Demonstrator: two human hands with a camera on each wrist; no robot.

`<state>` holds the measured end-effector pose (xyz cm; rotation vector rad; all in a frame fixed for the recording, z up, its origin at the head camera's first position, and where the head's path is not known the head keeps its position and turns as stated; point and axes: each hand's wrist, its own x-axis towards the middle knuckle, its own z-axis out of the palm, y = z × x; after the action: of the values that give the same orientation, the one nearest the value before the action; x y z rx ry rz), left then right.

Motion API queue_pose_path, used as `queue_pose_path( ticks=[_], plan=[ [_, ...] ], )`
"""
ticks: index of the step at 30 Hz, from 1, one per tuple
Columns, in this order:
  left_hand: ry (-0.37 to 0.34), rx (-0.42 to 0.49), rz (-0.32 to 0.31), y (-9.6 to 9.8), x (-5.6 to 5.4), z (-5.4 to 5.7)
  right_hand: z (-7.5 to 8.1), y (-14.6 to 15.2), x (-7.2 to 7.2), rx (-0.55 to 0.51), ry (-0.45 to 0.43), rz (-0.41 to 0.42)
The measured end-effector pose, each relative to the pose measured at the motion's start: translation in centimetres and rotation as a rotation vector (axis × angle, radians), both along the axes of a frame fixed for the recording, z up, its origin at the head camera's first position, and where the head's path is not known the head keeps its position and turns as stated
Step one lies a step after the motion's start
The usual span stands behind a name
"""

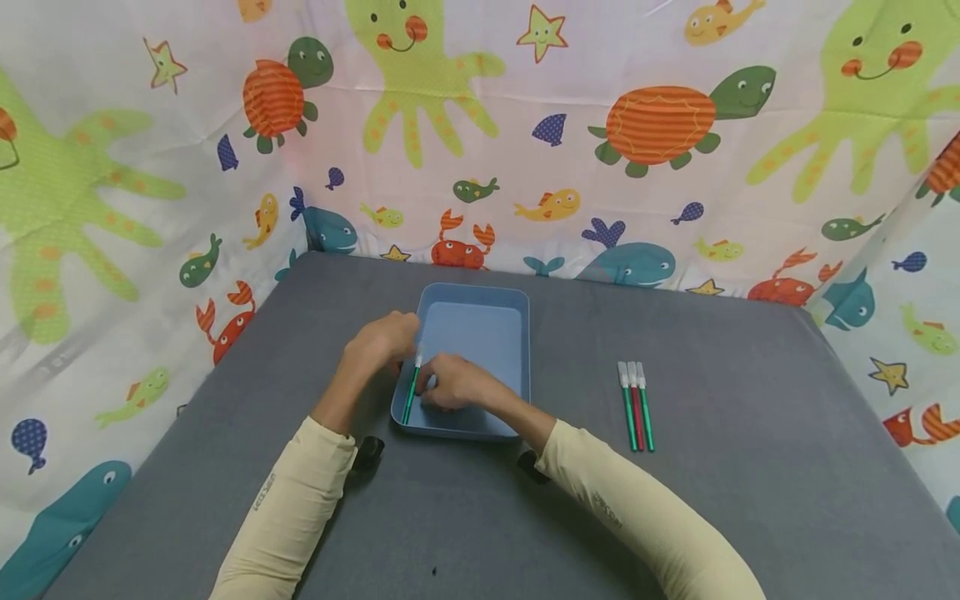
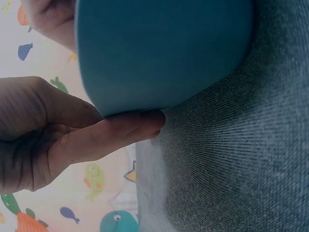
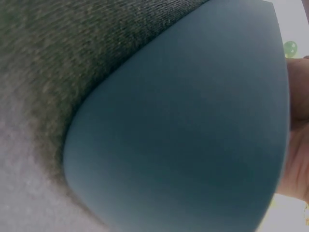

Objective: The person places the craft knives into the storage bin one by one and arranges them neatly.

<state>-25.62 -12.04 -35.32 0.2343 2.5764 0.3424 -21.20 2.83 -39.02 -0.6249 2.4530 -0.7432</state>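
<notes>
A shallow blue tray (image 1: 480, 293) stands on the grey table. At its left side my left hand (image 1: 382, 340) grips the wall; the left wrist view shows the fingers (image 2: 130, 128) along the outside and the thumb hidden behind the rim. A slim green pen (image 1: 412, 392) with a whitish cap lies along the tray's left inner wall. My right hand (image 1: 457, 383) is inside the tray with bent fingers, fingertips right at the pen; I cannot tell whether they pinch it. The right wrist view shows mostly the tray's outer wall (image 3: 178, 130), the hand partly hidden behind it.
To the right of the tray, two green pens (image 1: 627, 408) and a red pen (image 1: 638, 408) between them lie side by side, whitish caps pointing away. A patterned curtain (image 1: 480, 225) with sea animals closes off the back and sides of the table (image 1: 480, 517).
</notes>
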Motion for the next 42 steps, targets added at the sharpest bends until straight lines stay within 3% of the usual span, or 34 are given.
queue_pose_path(
  ticks=[7,13,21,27,33,42],
  plan=[
    [0.002,0.021,0.028,0.0,0.2,-0.1,1.1,1.7,0.4,-0.039,0.027,-0.023],
    [0.015,0.024,0.055,0.2,0.6,-0.3,3.4,4.8,0.9,-0.133,0.062,-0.098],
    [0.04,0.031,0.024,0.0,0.6,-0.6,5.3,10.3,1.8,-0.226,0.168,-0.236],
    [0.046,0.028,0.023,0.0,0.5,-0.5,5.5,14.4,2.3,-0.147,0.221,-0.336],
    [0.038,0.028,0.019,0.2,0.3,-0.6,4.5,18.4,3.0,-0.055,0.24,-0.362],
    [0.032,0.015,0.021,0.4,0.3,-0.3,3.6,23.1,4.1,0.257,0.228,-0.452]
  ],
)
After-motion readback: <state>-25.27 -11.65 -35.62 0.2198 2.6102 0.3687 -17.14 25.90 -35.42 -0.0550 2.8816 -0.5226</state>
